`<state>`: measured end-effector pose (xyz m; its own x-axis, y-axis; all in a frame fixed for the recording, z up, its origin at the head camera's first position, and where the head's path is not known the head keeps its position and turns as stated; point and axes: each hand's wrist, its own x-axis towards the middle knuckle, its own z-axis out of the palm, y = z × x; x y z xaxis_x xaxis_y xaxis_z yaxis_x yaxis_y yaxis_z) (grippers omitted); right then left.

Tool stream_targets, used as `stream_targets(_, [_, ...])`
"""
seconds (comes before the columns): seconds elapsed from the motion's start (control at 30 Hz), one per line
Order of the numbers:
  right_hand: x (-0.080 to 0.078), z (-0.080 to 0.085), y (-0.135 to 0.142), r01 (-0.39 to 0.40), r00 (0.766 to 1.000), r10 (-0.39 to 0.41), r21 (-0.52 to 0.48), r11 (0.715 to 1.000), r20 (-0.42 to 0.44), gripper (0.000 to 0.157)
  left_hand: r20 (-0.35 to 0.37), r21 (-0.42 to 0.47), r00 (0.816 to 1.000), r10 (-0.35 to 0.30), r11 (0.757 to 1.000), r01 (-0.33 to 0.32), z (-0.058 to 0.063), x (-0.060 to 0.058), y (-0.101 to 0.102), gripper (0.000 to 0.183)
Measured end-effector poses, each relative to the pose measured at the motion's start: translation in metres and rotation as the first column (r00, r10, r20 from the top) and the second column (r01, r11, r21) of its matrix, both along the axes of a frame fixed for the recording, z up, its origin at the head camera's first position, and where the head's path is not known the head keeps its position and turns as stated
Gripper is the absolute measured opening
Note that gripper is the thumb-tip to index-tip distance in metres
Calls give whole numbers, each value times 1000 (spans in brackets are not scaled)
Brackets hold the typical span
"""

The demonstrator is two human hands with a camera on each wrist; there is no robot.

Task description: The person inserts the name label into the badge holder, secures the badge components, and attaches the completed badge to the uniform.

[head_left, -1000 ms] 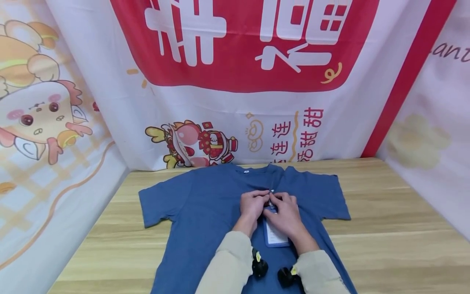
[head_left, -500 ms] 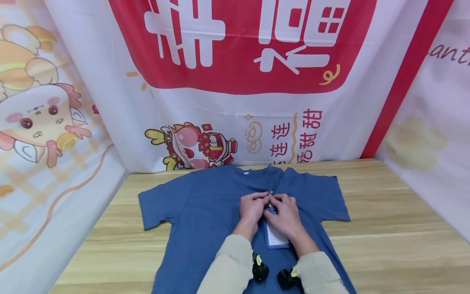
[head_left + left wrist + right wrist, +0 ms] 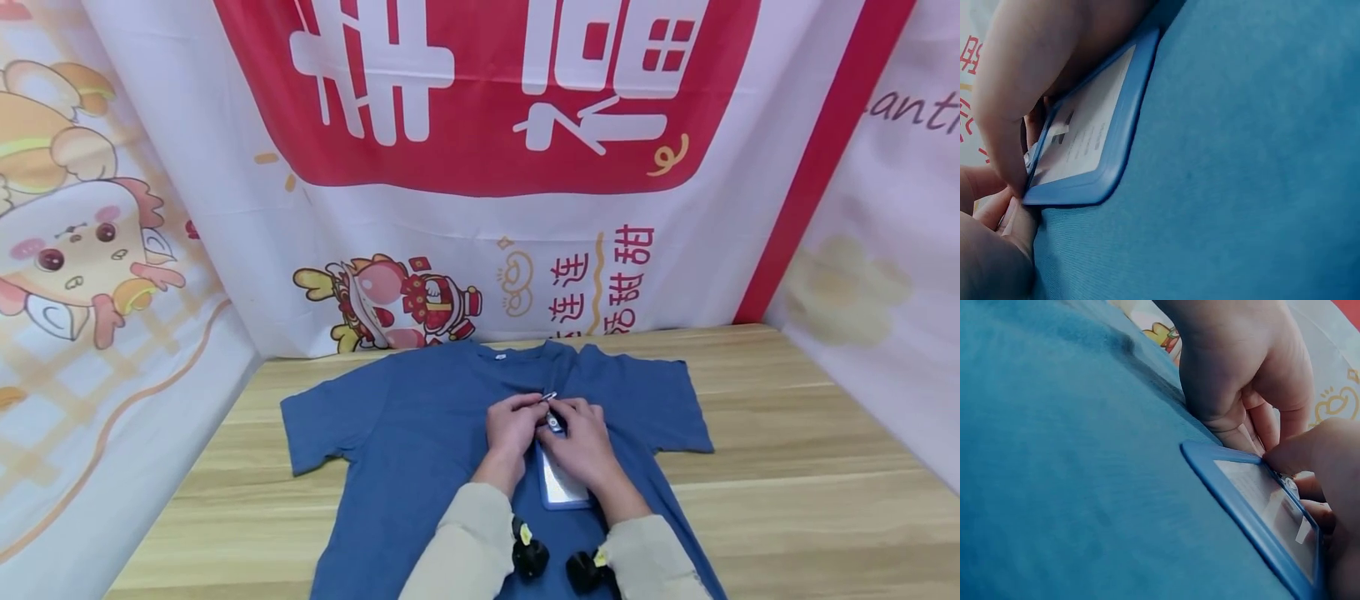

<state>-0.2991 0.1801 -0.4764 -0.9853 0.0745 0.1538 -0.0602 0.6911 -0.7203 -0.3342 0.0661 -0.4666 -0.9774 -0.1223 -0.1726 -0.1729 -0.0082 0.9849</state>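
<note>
A blue T-shirt [image 3: 427, 433] lies spread on the table. On its chest rests a blue-framed badge holder [image 3: 563, 482] with a white card inside. At the holder's top end, a small metal clip [image 3: 551, 397] shows between the fingertips. My left hand [image 3: 512, 429] appears to pinch the shirt cloth right beside the clip; its fingertips are partly hidden. With curled fingers my right hand [image 3: 583, 440] grips the top of the badge holder at its clip strap. In the right wrist view, the badge holder [image 3: 1241, 515] lies between both hands, its frame tilted against the cloth.
The wooden tabletop [image 3: 780, 433] extends on both sides of the shirt. A printed white and red curtain [image 3: 450, 208] hangs behind it, with more printed cloth [image 3: 127, 250] at the left. Black wrist devices [image 3: 531, 557] sit below the cuffs.
Both hands stay close together on the shirt's chest. The metal clip has tilted between the fingertips, and more of the clip strap shows now. The head view has shifted slightly.
</note>
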Motion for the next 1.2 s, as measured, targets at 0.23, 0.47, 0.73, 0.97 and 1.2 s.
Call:
stream_targets(0.23, [-3, 1, 2, 20, 1000, -20, -36, 999, -12, 52, 8, 65, 1000, -4, 998, 4, 0, -2, -1, 20])
stream_targets(0.47, [-6, -2, 7, 57, 998, -57, -44, 997, -7, 49, 0, 154, 1000, -14, 988, 14, -2, -2, 1, 19])
stream_targets(0.73, [-9, -9, 13, 90, 996, -90, -41, 995, -3, 46, -10, 171, 999, -34, 985, 36, -7, -3, 0, 23])
stream_targets(0.97, [-9, -14, 13, 142, 990, -142, -60, 988, 5, 46, -7, 279, 997, -74, 958, 73, -16, -3, -9, 29])
stream_targets(1.2, [-9, -16, 13, 215, 975, -221, -130, 968, -33, 41, -9, 432, 991, -134, 893, 125, -21, -4, -20, 37])
